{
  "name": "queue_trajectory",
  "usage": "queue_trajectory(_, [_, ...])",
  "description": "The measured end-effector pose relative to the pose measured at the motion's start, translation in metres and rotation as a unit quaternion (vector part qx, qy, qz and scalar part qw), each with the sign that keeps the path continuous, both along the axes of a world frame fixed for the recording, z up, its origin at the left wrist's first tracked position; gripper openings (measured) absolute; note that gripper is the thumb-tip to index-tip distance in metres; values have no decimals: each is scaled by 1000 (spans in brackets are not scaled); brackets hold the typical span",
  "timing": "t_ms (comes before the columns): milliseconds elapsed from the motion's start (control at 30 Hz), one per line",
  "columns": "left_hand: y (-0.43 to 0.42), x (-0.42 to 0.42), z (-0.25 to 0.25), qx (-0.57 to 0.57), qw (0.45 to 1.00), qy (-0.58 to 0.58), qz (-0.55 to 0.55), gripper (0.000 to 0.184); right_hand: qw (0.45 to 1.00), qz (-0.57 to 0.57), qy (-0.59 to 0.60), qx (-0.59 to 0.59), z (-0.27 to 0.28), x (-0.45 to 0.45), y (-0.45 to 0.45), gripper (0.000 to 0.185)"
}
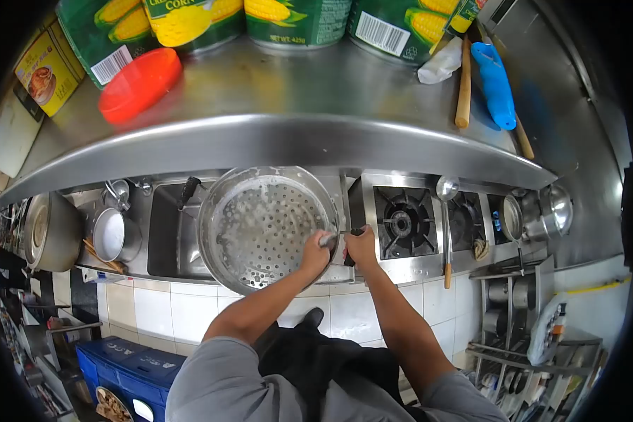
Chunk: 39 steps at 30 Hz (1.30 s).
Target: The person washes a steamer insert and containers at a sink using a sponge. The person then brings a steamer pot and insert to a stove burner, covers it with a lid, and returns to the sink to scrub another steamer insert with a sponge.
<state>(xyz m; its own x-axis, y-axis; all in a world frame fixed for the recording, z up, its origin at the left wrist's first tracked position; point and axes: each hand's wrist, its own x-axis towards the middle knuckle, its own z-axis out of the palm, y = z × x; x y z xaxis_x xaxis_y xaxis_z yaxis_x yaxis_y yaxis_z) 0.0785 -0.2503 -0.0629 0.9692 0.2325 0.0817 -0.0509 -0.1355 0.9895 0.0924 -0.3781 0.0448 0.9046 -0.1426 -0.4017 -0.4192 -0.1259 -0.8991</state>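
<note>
A wide round metal steamer pan with a perforated, wet-looking bottom lies over the counter beside the sink. My left hand is at its right side, closed around a small grey cylindrical piece that I cannot identify. Just outside the pan's right rim, my right hand is closed on a dark object with a bit of red near it. The fingers hide most of that object, so its kind does not show. The two hands are close together but apart.
Left of the pan are a sink, a small pot and a large pot. On the right, a ladle lies across the gas stove. Corn cans and a red lid stand on the overhead shelf.
</note>
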Motion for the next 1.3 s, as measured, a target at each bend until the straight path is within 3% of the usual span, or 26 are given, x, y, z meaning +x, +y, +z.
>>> queue_trajectory(33, [2,-4,1,-79,993,57,-61,21,1000,0,-7,19,-2,0,-1,45])
queue_trajectory(100, [10,48,47,65,992,-70,77,22,1000,1,-7,-2,1,-1,-1,38])
queue_trajectory(167, [42,126,35,-27,984,-41,172,23,1000,-4,-7,-23,6,0,4,32])
queue_trajectory(267, [26,97,43,-5,983,-32,179,23,1000,-10,5,-26,9,-2,5,32])
queue_trajectory(333, [-5,45,15,0,993,-59,98,24,1000,5,10,-21,4,5,2,33])
queue_trajectory(467, [7,51,14,31,997,-54,44,26,1000,-10,13,-10,3,4,2,32])
queue_trajectory(533, [47,120,33,43,987,-9,152,22,1000,-14,13,-20,9,2,6,31])
queue_trajectory(567, [53,128,31,40,988,-10,149,22,999,-15,12,-33,12,2,6,30])
queue_trajectory(633, [56,132,24,-95,971,114,186,20,999,-15,17,-36,4,3,2,32])
queue_trajectory(667, [33,114,16,14,974,121,193,20,999,-15,17,-30,2,6,3,34])
queue_trajectory(733, [-9,57,10,0,988,-61,140,24,999,-8,8,-46,16,3,7,33])
queue_trajectory(767, [-6,61,16,0,989,-64,133,24,998,-1,5,-63,21,2,8,31])
queue_trajectory(833, [13,69,22,176,980,38,85,34,997,-14,7,-70,20,0,8,32])
queue_trajectory(867, [40,103,29,158,975,152,21,38,997,-19,9,-79,20,1,8,33])
queue_trajectory(933, [80,153,-2,-8,988,134,80,41,996,-28,9,-83,17,4,9,34])
queue_trajectory(967, [75,157,-18,-37,988,115,94,43,996,-21,13,-88,15,3,6,36])
queue_trajectory(1000, [55,155,-52,12,992,57,108,45,995,-20,21,-94,13,4,5,37])
queue_trajectory(1033, [17,152,-119,128,982,-74,122,48,995,-29,18,-92,6,10,6,37])
queue_trajectory(1100, [-9,68,-6,68,989,52,119,39,994,-10,18,-111,-10,9,-2,38])
queue_trajectory(1167, [6,49,32,143,978,154,-4,41,989,-22,4,-143,-3,4,-2,40])
queue_trajectory(1200, [13,58,51,214,964,156,21,37,984,-17,-22,-174,-18,6,-4,40])
queue_trajectory(1233, [37,90,24,380,922,75,-15,37,977,-9,-45,-206,-34,9,-10,41])
queue_trajectory(1267, [75,140,-15,83,991,106,22,38,977,-11,-8,-212,-13,6,-7,41])
queue_trajectory(1300, [111,188,-51,-220,966,90,106,40,976,-6,30,-215,10,3,-3,42])
